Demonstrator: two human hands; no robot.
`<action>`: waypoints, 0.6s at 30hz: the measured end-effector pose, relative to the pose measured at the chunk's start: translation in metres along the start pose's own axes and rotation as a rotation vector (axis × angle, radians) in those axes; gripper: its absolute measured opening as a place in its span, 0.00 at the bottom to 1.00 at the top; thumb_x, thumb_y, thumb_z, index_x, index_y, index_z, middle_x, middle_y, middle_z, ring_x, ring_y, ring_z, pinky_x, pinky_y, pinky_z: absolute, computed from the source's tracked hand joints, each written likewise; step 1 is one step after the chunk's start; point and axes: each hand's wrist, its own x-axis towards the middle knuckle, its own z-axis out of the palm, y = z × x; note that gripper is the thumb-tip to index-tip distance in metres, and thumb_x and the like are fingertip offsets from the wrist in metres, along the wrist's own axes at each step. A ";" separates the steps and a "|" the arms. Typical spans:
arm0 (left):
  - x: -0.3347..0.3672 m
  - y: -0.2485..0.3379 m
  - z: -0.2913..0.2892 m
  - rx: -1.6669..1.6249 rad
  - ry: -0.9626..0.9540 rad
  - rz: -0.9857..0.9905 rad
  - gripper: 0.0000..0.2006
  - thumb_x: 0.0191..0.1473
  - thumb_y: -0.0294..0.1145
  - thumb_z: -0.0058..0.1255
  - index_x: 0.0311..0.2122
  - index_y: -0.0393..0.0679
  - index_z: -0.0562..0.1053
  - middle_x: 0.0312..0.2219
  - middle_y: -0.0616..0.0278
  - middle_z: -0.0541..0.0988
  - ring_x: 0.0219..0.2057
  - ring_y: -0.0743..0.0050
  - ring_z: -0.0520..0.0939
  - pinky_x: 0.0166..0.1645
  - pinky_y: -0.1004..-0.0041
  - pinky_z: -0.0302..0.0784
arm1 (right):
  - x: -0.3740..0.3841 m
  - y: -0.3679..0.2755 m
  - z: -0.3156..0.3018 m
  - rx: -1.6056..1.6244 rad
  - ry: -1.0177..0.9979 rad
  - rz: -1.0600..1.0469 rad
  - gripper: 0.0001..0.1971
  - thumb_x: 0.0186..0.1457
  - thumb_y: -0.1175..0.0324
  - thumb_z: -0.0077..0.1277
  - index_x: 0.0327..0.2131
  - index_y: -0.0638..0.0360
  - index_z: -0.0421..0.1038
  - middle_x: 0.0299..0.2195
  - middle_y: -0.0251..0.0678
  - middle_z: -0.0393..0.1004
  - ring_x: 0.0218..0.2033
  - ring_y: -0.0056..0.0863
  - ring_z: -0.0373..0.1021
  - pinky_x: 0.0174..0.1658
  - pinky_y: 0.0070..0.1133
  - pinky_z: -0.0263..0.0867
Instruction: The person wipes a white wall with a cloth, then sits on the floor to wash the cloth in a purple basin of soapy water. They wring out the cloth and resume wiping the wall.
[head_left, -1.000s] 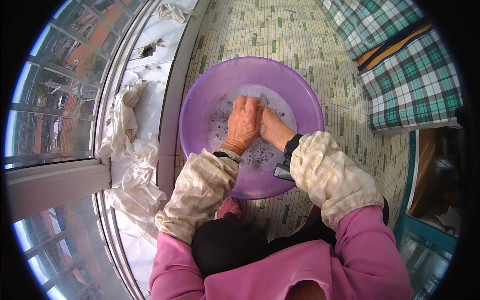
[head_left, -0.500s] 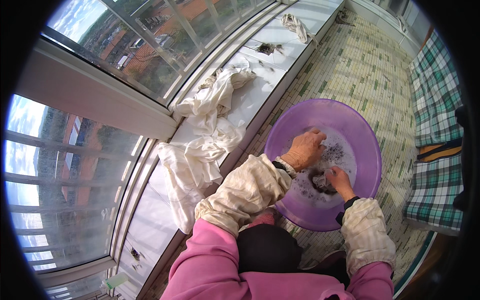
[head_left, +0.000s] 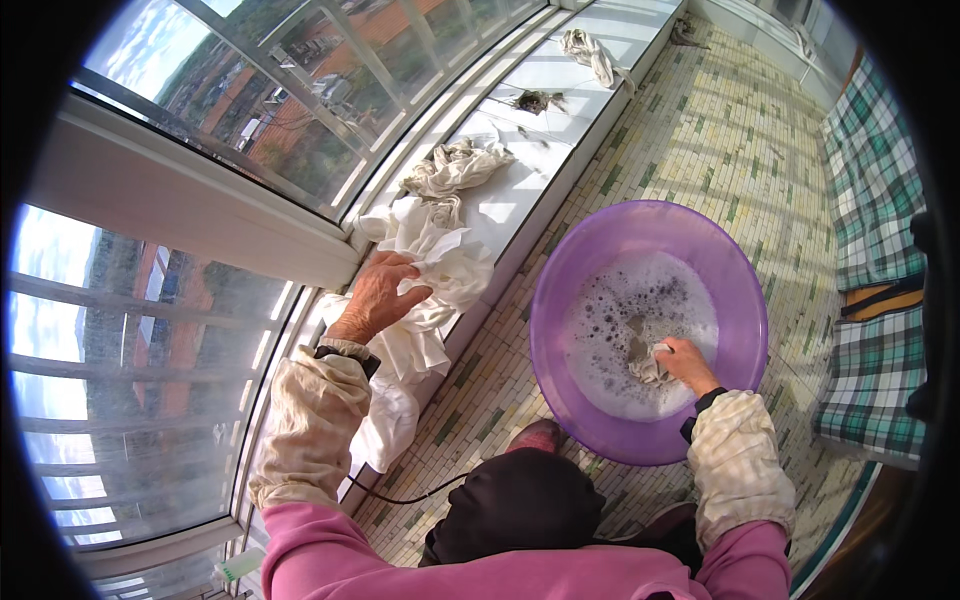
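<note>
My left hand [head_left: 378, 297] is stretched over the pile of white cloth [head_left: 445, 272] on the window ledge, thumb and fingers apart. Its fingertips meet the edge of the pile; whether they press on it I cannot tell. To the right, my right hand [head_left: 687, 364] pinches a wet, greyish-white cloth [head_left: 650, 366] in the purple basin [head_left: 742, 300]. Most of that cloth lies under the soapy water [head_left: 625, 300], which carries white foam and dark bubbles.
A tiled ledge [head_left: 515, 180] runs along barred windows, with a crumpled beige cloth [head_left: 455, 168] and a twisted cloth [head_left: 590, 55] on it. Green checked fabric [head_left: 870, 370] hangs at the right. A thin dark cord [head_left: 400, 498] crosses by my knee.
My left hand has left the basin and swung left to the white cloth on the ledge. My right hand stays in the basin with the wet cloth.
</note>
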 end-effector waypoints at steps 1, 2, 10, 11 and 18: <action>-0.026 -0.001 0.003 0.066 -0.063 -0.079 0.19 0.38 0.43 0.58 0.31 0.38 0.75 0.39 0.59 0.74 0.48 0.60 0.68 0.50 0.61 0.64 | 0.001 0.000 0.000 -0.030 0.011 -0.054 0.17 0.43 0.61 0.46 0.33 0.63 0.73 0.32 0.49 0.73 0.38 0.46 0.68 0.43 0.32 0.63; -0.049 -0.004 0.005 0.173 -0.238 -0.195 0.20 0.36 0.45 0.59 0.31 0.39 0.75 0.39 0.60 0.73 0.47 0.61 0.68 0.49 0.54 0.62 | 0.003 -0.001 -0.001 -0.061 0.022 -0.109 0.16 0.42 0.61 0.46 0.32 0.63 0.73 0.31 0.49 0.73 0.37 0.46 0.68 0.42 0.32 0.63; -0.118 -0.016 -0.055 0.556 -0.696 -0.737 0.22 0.33 0.44 0.61 0.34 0.41 0.76 0.36 0.52 0.77 0.41 0.58 0.76 0.43 0.49 0.69 | 0.001 -0.017 -0.011 -0.062 -0.060 -0.002 0.17 0.41 0.59 0.48 0.30 0.63 0.73 0.28 0.50 0.73 0.34 0.46 0.69 0.38 0.31 0.63; -0.099 -0.017 -0.065 0.549 -0.654 -0.761 0.21 0.34 0.44 0.61 0.32 0.39 0.77 0.32 0.50 0.78 0.37 0.55 0.78 0.41 0.56 0.73 | 0.002 -0.019 -0.011 -0.083 -0.076 -0.002 0.17 0.41 0.59 0.49 0.30 0.63 0.73 0.29 0.50 0.73 0.34 0.46 0.69 0.39 0.32 0.63; 0.091 0.001 -0.048 0.399 -0.012 -0.375 0.21 0.36 0.43 0.61 0.36 0.42 0.75 0.37 0.56 0.77 0.41 0.57 0.76 0.44 0.63 0.71 | 0.008 -0.012 -0.002 -0.213 0.011 -0.088 0.22 0.39 0.56 0.51 0.34 0.65 0.73 0.31 0.52 0.73 0.40 0.46 0.67 0.43 0.31 0.62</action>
